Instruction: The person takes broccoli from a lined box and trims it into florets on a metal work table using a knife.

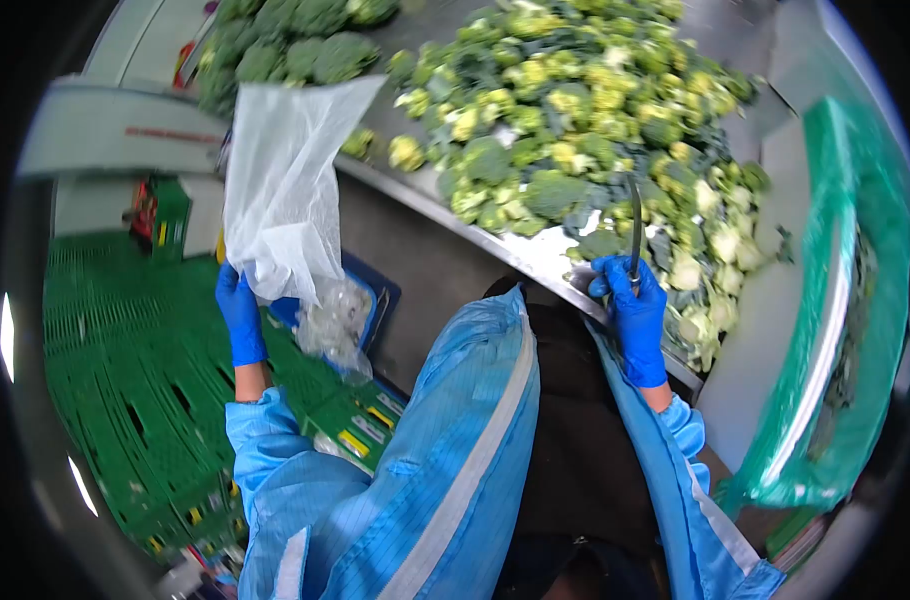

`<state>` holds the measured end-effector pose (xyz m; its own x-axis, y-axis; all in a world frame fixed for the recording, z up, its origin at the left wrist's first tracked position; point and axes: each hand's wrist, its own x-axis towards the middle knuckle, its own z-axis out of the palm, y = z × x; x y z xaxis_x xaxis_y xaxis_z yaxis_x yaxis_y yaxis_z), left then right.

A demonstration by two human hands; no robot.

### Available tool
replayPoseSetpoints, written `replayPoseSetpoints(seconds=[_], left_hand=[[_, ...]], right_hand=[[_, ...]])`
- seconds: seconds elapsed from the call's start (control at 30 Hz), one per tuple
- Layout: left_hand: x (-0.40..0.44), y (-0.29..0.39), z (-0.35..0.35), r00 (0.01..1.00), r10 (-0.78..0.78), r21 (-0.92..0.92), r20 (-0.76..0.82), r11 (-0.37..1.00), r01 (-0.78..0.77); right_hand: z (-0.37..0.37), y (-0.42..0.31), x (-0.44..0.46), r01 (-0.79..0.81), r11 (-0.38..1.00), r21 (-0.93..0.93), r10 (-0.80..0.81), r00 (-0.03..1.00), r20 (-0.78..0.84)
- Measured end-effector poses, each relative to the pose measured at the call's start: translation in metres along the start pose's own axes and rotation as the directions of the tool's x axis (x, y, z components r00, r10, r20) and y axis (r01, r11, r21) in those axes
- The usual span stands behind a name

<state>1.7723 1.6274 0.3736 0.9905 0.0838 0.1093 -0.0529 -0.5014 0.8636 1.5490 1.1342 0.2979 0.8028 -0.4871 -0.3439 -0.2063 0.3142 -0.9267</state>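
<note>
My left hand (pixel 239 316), in a blue glove, is closed on the lower edge of a thin translucent plastic bag (pixel 280 180), which spreads upward and looks empty. My right hand (pixel 635 312), also gloved in blue, grips a knife (pixel 636 215) with its dark, slightly curved blade pointing up and away from me. Beyond the blade lies a big heap of broccoli pieces (pixel 565 110), green and yellowish florets with pale cut stems, on a metal table (pixel 485 238). The knife's handle is mostly hidden in my fingers.
Whole broccoli heads (pixel 295 50) are piled at the back left. Green plastic crates (pixel 135 370) stack up on my left. A blue bin (pixel 380 295) holds crumpled clear plastic (pixel 330 330). At the right hangs a green bag (pixel 825 330) with leafy scraps inside.
</note>
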Motion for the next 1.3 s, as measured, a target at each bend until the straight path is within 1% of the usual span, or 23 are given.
replayPoseSetpoints(seconds=[0.03, 0.17, 0.23, 0.27, 0.3, 0.37, 0.53, 0.6, 0.67, 0.77, 0.8, 0.83, 0.93, 0.97, 1.03, 1.07, 1.1, 1.13, 1.17, 1.2, 1.23, 1.27, 1.3], left_hand=[[-0.013, -0.039, -0.036, 0.999, -0.045, 0.076, -0.013, 0.996, 0.046], [-0.059, -0.127, -0.119, 0.956, -0.216, 0.311, -0.197, 0.911, 0.270], [-0.059, -0.150, -0.144, 0.940, -0.230, 0.588, -0.251, 0.735, 0.336], [-0.048, -0.162, -0.161, 0.938, -0.263, 0.763, -0.227, 0.551, 0.339], [-0.040, -0.171, -0.173, 0.935, -0.270, 0.757, -0.231, 0.554, 0.347], [-0.024, -0.184, -0.186, 0.941, -0.130, 0.862, -0.313, 0.377, 0.339], [0.018, -0.191, -0.207, 0.847, -0.267, 0.828, -0.460, 0.215, 0.518], [0.026, -0.168, -0.201, 0.659, -0.421, 0.730, -0.623, -0.009, 0.684], [0.032, -0.227, -0.244, 0.597, -0.568, 0.662, -0.567, 0.117, 0.740], [0.019, -0.291, -0.246, 0.543, -0.645, 0.207, -0.538, 0.523, 0.827], [0.014, -0.254, -0.213, 0.491, -0.624, 0.036, -0.607, 0.596, 0.802], [0.013, -0.304, -0.235, 0.462, -0.617, -0.019, -0.637, 0.611, 0.791], [0.003, -0.236, -0.181, 0.311, -0.653, -0.262, -0.690, 0.627, 0.734], [0.002, -0.253, -0.185, 0.331, -0.654, -0.253, -0.680, 0.633, 0.731], [0.019, -0.312, -0.208, 0.504, -0.676, -0.097, -0.537, 0.643, 0.760], [0.047, -0.387, -0.240, 0.671, -0.586, 0.133, -0.455, 0.700, 0.702], [0.051, -0.327, -0.185, 0.914, -0.335, 0.546, -0.230, 0.733, 0.406], [0.081, -0.315, -0.151, 0.889, -0.435, 0.107, -0.143, 0.886, 0.451], [0.124, -0.286, -0.096, 0.815, -0.577, -0.295, 0.057, 0.770, 0.566], [0.159, -0.259, -0.064, 0.792, -0.606, -0.218, 0.078, 0.765, 0.606], [0.185, -0.221, -0.012, 0.878, -0.446, -0.349, 0.174, 0.806, 0.478], [0.224, -0.196, 0.021, 0.905, -0.423, -0.192, 0.053, 0.885, 0.425], [0.249, -0.148, 0.071, 0.955, -0.259, -0.133, 0.144, 0.951, 0.278]], right_hand=[[0.011, -0.010, 0.004, -0.062, 0.996, -0.063, 0.063, 0.998, 0.020], [0.055, -0.015, 0.015, -0.001, 0.986, -0.164, 0.032, 0.982, 0.186], [0.074, -0.020, 0.014, 0.047, 0.978, -0.205, 0.001, 0.973, 0.232], [0.081, -0.022, 0.013, 0.068, 0.946, -0.316, 0.025, 0.959, 0.281], [0.087, -0.023, 0.011, 0.093, 0.901, -0.423, 0.054, 0.945, 0.323], [0.094, -0.015, 0.007, 0.009, 0.884, -0.468, 0.152, 0.940, 0.305], [0.104, 0.007, 0.003, -0.068, 0.859, -0.507, 0.249, 0.921, 0.299], [0.108, 0.014, 0.004, -0.074, 0.855, -0.514, 0.250, 0.926, 0.282], [0.118, 0.017, 0.005, -0.079, 0.852, -0.518, 0.252, 0.928, 0.273], [0.132, 0.012, 0.008, -0.049, 0.832, -0.553, 0.238, 0.932, 0.275], [0.135, 0.010, 0.008, -0.056, 0.837, -0.545, 0.239, 0.932, 0.271], [0.137, 0.009, 0.009, -0.065, 0.843, -0.535, 0.241, 0.934, 0.266], [0.132, 0.011, 0.007, -0.088, 0.851, -0.517, 0.234, 0.946, 0.223], [0.132, 0.010, 0.007, -0.094, 0.854, -0.511, 0.227, 0.952, 0.204], [0.127, 0.001, 0.005, -0.125, 0.835, -0.536, 0.251, 0.953, 0.167], [0.117, 0.010, 0.002, -0.043, 0.856, -0.515, 0.173, 0.963, 0.208], [0.115, 0.006, -0.002, -0.109, 0.853, -0.510, 0.220, 0.962, 0.162], [0.111, 0.011, -0.004, 0.001, 0.908, -0.418, 0.099, 0.971, 0.218], [0.102, 0.027, -0.003, 0.133, 0.829, -0.544, -0.005, 0.973, 0.230], [0.104, 0.009, -0.007, -0.078, 0.859, -0.506, 0.174, 0.974, 0.145], [0.086, 0.013, -0.010, 0.187, 0.818, -0.544, -0.125, 0.981, 0.149], [0.076, 0.009, -0.016, 0.221, 0.824, -0.522, -0.186, 0.975, 0.119], [0.066, 0.002, -0.019, 0.255, 0.830, -0.496, -0.236, 0.966, 0.103]])
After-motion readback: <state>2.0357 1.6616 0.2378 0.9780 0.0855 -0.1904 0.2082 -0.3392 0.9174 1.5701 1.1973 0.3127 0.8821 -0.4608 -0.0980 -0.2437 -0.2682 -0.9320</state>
